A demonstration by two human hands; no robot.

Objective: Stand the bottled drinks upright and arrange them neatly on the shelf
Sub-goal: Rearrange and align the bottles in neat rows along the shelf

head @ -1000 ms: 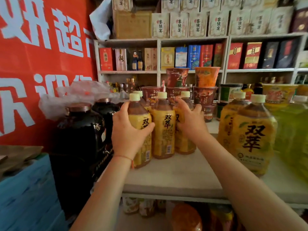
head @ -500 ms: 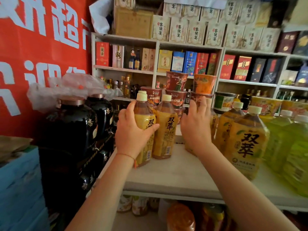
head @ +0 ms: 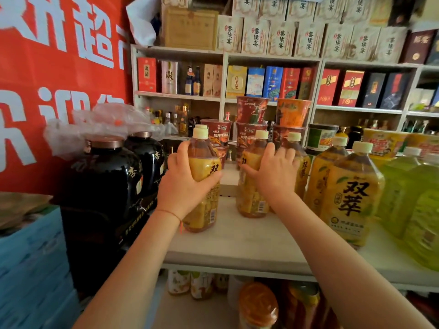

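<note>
Small yellow-labelled tea bottles with cream caps stand upright on the white shelf [head: 249, 243]. My left hand [head: 184, 186] grips the left bottle [head: 204, 176] around its middle, at the shelf's left side. My right hand [head: 275, 174] is wrapped on the middle bottle [head: 251, 193], its fingers spread toward a third small bottle [head: 300, 162] just behind and to the right. A gap lies between the left and middle bottles. Another cap shows right behind the left bottle.
Two large tea bottles [head: 349, 198] and green bottles [head: 413, 205] fill the shelf's right side. Stacked instant-noodle cups [head: 251, 124] stand behind. Black jars [head: 107, 186] sit to the left. More bottles [head: 259, 305] fill the shelf below.
The bottles stood tightly together before; now the left bottle and the middle bottle are apart. My right hand has shifted from the right bottle onto the middle one.
</note>
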